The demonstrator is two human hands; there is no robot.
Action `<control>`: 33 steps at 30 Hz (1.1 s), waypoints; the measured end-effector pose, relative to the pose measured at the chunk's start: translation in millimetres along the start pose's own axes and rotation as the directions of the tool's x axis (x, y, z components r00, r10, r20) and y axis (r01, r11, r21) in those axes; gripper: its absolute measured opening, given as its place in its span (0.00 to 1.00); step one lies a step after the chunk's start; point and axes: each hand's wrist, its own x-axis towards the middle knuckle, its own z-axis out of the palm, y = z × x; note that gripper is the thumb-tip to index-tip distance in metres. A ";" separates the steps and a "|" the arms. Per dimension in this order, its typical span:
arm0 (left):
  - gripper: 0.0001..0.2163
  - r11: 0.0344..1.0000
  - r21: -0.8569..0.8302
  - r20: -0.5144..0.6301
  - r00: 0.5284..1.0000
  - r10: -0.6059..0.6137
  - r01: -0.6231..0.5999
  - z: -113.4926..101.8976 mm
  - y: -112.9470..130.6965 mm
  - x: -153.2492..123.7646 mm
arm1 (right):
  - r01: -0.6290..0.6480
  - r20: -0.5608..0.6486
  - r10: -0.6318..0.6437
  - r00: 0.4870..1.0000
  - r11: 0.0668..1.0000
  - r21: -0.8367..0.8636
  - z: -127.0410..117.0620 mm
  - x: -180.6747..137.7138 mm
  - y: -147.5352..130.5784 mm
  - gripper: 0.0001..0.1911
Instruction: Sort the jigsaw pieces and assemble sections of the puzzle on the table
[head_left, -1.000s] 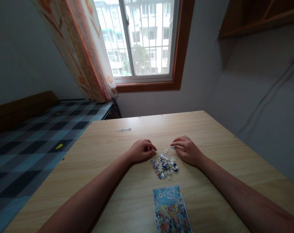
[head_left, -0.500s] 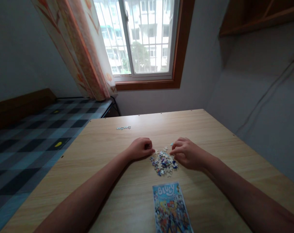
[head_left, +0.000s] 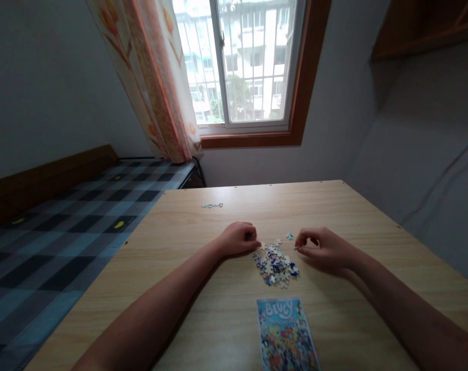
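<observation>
A small heap of jigsaw pieces (head_left: 275, 264) lies on the wooden table (head_left: 218, 319). My left hand (head_left: 239, 238) rests curled in a loose fist at the heap's left edge, touching the table. My right hand (head_left: 323, 248) sits just right of the heap, thumb and fingers pinched together on something too small to make out. A single blue piece (head_left: 290, 236) lies apart between my hands, beyond the heap. A printed picture card reading "Bluey" (head_left: 287, 335) lies nearer to me, below the heap.
A short strip of joined pieces (head_left: 212, 205) lies far left on the table. A bed with a checked cover (head_left: 64, 242) stands left of the table. A window and a patterned curtain (head_left: 160, 77) are behind; a grey wall runs along the right.
My right hand has drawn back from the heap toward the right and pinched its fingers. The view has shifted left, so everything sits further right. The left hand stays put.
</observation>
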 end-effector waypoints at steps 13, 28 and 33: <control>0.10 1.000 -0.008 -0.010 1.000 -0.003 0.003 0.9 -0.7 0.9 | 0.199 -0.283 -0.240 0.929 0.966 -0.166 24.8 6.3 -14.1 0.12; 0.10 1.000 0.012 -0.028 1.000 0.001 -0.001 2.5 -4.3 2.0 | 0.199 -0.345 -0.267 0.900 0.955 -0.219 32.6 8.2 -4.6 0.10; 0.16 0.978 0.065 -0.379 0.912 -0.157 0.196 -10.3 -29.7 -1.1 | 0.179 -0.358 -0.297 0.885 0.928 -0.326 34.3 8.4 1.5 0.10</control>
